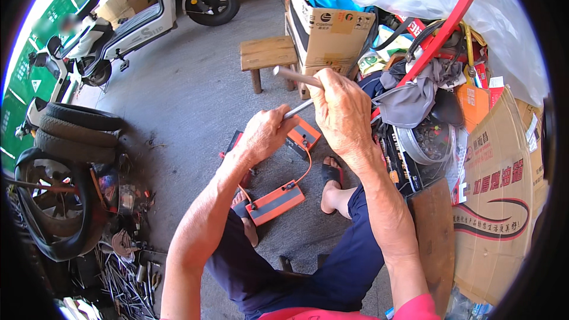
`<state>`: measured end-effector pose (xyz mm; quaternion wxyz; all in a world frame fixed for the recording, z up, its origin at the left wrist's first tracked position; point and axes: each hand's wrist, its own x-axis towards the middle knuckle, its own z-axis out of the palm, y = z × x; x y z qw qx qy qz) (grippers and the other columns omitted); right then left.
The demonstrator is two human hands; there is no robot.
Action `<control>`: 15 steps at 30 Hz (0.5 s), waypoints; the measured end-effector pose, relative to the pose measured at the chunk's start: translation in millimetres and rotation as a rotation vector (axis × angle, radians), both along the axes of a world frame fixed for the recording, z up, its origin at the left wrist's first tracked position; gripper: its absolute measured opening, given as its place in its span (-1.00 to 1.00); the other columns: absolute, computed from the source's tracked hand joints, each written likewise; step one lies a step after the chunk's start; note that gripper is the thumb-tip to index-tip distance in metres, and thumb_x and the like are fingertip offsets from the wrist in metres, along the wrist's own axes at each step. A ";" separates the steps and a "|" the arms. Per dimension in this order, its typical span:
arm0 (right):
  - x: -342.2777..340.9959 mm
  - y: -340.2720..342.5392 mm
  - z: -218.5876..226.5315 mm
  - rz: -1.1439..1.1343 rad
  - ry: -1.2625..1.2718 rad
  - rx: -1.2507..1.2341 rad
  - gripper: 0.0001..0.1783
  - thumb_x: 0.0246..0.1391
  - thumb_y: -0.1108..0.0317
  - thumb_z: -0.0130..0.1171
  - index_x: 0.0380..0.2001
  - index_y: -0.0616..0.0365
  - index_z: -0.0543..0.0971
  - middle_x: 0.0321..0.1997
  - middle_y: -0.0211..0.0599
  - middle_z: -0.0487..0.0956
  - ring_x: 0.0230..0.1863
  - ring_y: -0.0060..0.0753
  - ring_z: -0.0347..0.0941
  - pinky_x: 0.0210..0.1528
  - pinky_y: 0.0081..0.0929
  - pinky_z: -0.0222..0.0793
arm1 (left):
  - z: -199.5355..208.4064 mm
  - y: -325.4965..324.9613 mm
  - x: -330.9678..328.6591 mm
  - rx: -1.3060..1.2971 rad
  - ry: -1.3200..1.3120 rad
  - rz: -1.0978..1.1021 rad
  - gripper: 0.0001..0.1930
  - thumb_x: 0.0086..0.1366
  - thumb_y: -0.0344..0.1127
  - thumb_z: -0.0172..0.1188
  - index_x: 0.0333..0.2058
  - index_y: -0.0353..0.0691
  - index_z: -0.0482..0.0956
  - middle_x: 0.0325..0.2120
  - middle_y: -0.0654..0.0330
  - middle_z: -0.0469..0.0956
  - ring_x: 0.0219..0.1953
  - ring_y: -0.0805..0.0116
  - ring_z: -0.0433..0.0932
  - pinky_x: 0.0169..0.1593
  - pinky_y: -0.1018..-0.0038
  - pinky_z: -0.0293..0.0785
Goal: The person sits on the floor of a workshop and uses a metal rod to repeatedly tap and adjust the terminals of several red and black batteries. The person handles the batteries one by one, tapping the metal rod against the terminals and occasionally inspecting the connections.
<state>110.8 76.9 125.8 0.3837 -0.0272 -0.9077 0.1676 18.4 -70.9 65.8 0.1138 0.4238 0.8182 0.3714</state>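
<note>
My right hand (341,109) is closed around a thick grey bar (296,76), whose blunt end sticks out to the left. Lower down, my left hand (268,133) grips a thin metal rod (299,108) that runs up toward my right hand. Whether the rod and the bar are joined is hidden by my right hand. On the ground between my feet lies an orange and black battery (276,202) with an orange cable (309,166) leading to another orange battery (307,133). A further dark, red-edged block (233,142) is partly covered by my left forearm.
A wooden stool (268,53) and stacked cartons (338,35) stand ahead. Piled bags, a red bar (441,29) and a flattened cardboard box (495,195) crowd the right. Old tires (77,139), scattered tools (127,281) and a white electric scooter (139,29) are leftward.
</note>
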 end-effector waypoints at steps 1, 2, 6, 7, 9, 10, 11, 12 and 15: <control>1.2 -6.5 -0.3 0.006 -0.057 -0.072 -0.84 0.23 0.34 0.10 -0.36 0.19 0.42 -0.49 -0.10 0.54 -0.40 0.07 0.53 -0.39 -0.12 0.38 | -15.6 -18.1 -9.2 -0.049 0.040 -0.008 -0.75 0.34 -0.19 0.13 -0.30 -0.30 0.54 -0.53 -0.15 0.55 -0.37 -0.18 0.57 -0.27 0.11 0.48; 0.0 -12.0 -2.6 0.024 -0.070 -0.122 -0.77 0.28 0.28 0.07 -0.38 0.22 0.42 -0.57 -0.08 0.51 -0.49 0.11 0.49 -0.48 -0.15 0.35 | -28.7 -37.0 -19.4 -0.113 0.069 -0.013 -0.72 0.33 -0.17 0.14 -0.36 -0.32 0.49 -0.59 -0.13 0.50 -0.51 -0.11 0.52 -0.36 0.15 0.43; 7.1 -20.3 2.2 0.047 -0.183 -0.235 -0.66 0.30 0.16 0.04 -0.47 0.18 0.41 -0.67 -0.05 0.47 -0.54 0.10 0.50 -0.50 -0.07 0.33 | -46.8 -92.8 -25.6 -0.296 0.021 0.023 -0.69 0.30 -0.15 0.17 -0.40 -0.33 0.55 -0.66 -0.11 0.45 -0.60 -0.04 0.46 -0.42 0.18 0.38; 6.3 -17.1 -4.8 0.089 -0.153 -0.304 -0.63 0.29 0.15 0.05 -0.50 0.19 0.41 -0.65 -0.04 0.48 -0.53 0.09 0.50 -0.51 -0.10 0.31 | -45.8 -102.3 -23.0 -0.317 -0.002 0.042 -0.70 0.29 -0.14 0.18 -0.38 -0.33 0.56 -0.66 -0.11 0.44 -0.61 -0.03 0.44 -0.43 0.19 0.36; 9.6 -15.4 -4.4 0.102 -0.212 -0.450 -0.64 0.29 0.14 0.07 -0.48 0.20 0.45 -0.64 -0.03 0.47 -0.55 0.07 0.48 -0.52 -0.15 0.28 | -41.4 -116.3 -23.4 -0.383 -0.060 0.053 -0.70 0.25 -0.13 0.22 -0.33 -0.31 0.60 -0.63 -0.10 0.49 -0.57 0.04 0.48 -0.40 0.18 0.37; 10.3 -12.1 -8.4 0.125 -0.213 -0.540 -0.65 0.28 0.14 0.08 -0.45 0.21 0.49 -0.66 -0.05 0.45 -0.60 -0.02 0.45 -0.53 -0.21 0.24 | -43.5 -122.5 -21.4 -0.373 -0.076 0.064 -0.70 0.24 -0.13 0.23 -0.32 -0.31 0.60 -0.60 -0.09 0.51 -0.54 0.05 0.51 -0.37 0.19 0.40; 10.6 -9.5 -9.4 0.125 -0.252 -0.613 -0.64 0.28 0.15 0.08 -0.46 0.24 0.51 -0.68 -0.08 0.42 -0.64 -0.13 0.40 -0.55 -0.24 0.21 | -44.4 -132.8 -20.3 -0.367 -0.090 0.085 -0.70 0.23 -0.13 0.24 -0.32 -0.30 0.61 -0.58 -0.08 0.54 -0.51 0.07 0.54 -0.34 0.21 0.42; 10.4 -10.0 -9.0 0.154 -0.260 -0.614 -0.62 0.28 0.15 0.08 -0.49 0.25 0.50 -0.69 -0.09 0.40 -0.66 -0.17 0.38 -0.55 -0.25 0.20 | -56.5 -146.1 -23.2 -0.328 -0.106 0.134 -0.69 0.22 -0.12 0.24 -0.30 -0.29 0.62 -0.47 -0.02 0.62 -0.38 0.09 0.62 -0.24 0.25 0.49; 16.3 -9.4 -4.5 0.138 -0.395 -0.474 -0.63 0.27 0.16 0.13 -0.46 0.27 0.52 -0.64 -0.45 0.41 -0.62 -0.71 0.30 -0.58 -0.56 0.23 | -72.0 -176.4 -32.3 -0.532 -0.087 0.183 -0.69 0.21 -0.11 0.22 -0.28 -0.28 0.62 -0.41 0.01 0.65 -0.30 0.09 0.65 -0.18 0.28 0.52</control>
